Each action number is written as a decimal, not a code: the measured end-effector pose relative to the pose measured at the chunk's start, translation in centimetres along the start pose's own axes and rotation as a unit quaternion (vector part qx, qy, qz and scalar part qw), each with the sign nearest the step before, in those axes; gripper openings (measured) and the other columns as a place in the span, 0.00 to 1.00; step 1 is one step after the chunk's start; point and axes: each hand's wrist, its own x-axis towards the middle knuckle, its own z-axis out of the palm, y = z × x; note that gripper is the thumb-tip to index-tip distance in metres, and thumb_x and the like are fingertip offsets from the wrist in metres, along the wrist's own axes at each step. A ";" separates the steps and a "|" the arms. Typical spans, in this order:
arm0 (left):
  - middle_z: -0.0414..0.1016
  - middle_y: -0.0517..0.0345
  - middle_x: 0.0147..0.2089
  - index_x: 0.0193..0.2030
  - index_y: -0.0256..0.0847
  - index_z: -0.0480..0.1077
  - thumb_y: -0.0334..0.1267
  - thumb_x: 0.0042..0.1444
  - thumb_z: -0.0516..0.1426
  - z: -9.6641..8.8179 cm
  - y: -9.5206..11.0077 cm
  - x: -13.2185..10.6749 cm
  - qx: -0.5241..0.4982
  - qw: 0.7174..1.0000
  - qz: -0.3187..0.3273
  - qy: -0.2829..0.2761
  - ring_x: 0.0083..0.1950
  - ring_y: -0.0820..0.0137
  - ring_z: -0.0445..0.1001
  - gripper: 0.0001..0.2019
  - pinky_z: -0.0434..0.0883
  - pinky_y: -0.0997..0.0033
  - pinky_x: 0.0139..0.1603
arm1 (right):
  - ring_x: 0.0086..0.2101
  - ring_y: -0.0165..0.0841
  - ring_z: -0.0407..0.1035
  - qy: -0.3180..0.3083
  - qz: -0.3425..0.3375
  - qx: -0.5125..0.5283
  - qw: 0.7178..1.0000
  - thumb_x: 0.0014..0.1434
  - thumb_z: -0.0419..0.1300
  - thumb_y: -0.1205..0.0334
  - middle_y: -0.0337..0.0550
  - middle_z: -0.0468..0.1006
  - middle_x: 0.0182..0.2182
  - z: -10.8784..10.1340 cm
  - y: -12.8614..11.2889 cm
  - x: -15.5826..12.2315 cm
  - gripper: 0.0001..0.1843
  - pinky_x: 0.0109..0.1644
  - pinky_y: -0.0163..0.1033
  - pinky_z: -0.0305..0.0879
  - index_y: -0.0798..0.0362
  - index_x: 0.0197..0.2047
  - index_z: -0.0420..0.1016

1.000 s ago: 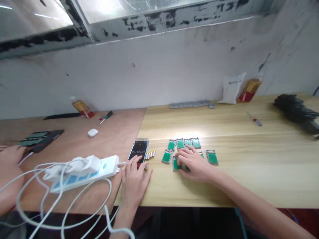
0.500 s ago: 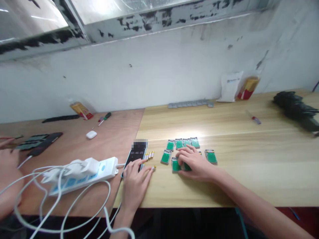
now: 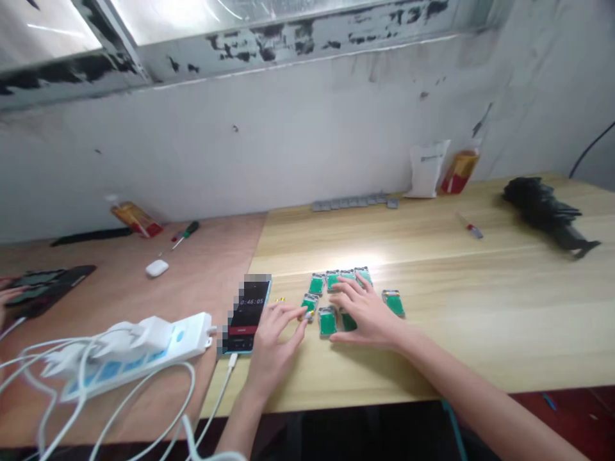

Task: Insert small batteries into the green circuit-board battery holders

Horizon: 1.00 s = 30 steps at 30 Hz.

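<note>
Our left hand [image 3: 276, 349] has its fingertips pinched at a green board pack [image 3: 310, 303], hold unclear; our right hand [image 3: 368, 314] lies open across the cluster of packs [image 3: 327, 321], near the table's [image 3: 480, 307] front edge, right of the phone [image 3: 246, 314].

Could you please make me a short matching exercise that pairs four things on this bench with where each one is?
Things:
1) Right hand
2) White earbud case
3) Phone
4) Left hand

Places:
A) Between the power strip and the left hand
B) Fingertips at the leftmost green packet
C) Spread over the green packets
D) On the plywood board, near the green-handled screwdriver

Pairs: 1-C, 2-D, 3-A, 4-B
</note>
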 end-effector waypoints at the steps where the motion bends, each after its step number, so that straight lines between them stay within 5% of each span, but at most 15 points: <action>1: 0.76 0.56 0.42 0.47 0.43 0.74 0.34 0.61 0.57 0.3 0.1 0.3 -0.001 1.000 -0.001 -0.005 0.50 0.64 0.69 0.09 0.68 0.59 0.54 | 0.63 0.48 0.53 -0.002 -0.001 0.000 1.000 0.55 0.61 0.38 0.52 0.68 0.58 -0.1 -0.1 0.0 0.30 0.69 0.60 0.37 0.51 0.52 0.70; 14: 0.71 0.51 0.45 0.56 0.44 0.69 0.29 0.62 0.52 2.5 0.4 1.4 0.176 0.964 0.083 -0.182 0.51 0.59 0.66 0.17 0.65 0.54 0.54 | 0.63 0.48 0.54 -0.006 -0.001 -0.001 1.000 0.57 0.60 0.40 0.52 0.70 0.56 0.4 -0.3 0.0 0.27 0.69 0.61 0.38 0.52 0.50 0.71; 25: 0.74 0.53 0.46 0.53 0.43 0.68 0.33 0.66 0.51 1.6 0.0 1.7 0.067 0.986 0.036 -0.145 0.51 0.62 0.67 0.11 0.65 0.58 0.53 | 0.64 0.48 0.52 -0.015 0.004 0.023 1.000 0.55 0.63 0.42 0.51 0.70 0.57 -0.1 -0.3 0.0 0.28 0.69 0.62 0.38 0.51 0.52 0.70; 30: 0.75 0.55 0.42 0.43 0.42 0.72 0.34 0.64 0.54 1.9 0.0 2.1 0.054 0.987 0.051 -0.144 0.50 0.62 0.68 0.06 0.66 0.58 0.52 | 0.64 0.48 0.53 -0.010 0.011 0.026 1.000 0.54 0.63 0.41 0.50 0.70 0.57 -0.1 -0.2 0.0 0.26 0.69 0.62 0.38 0.51 0.49 0.71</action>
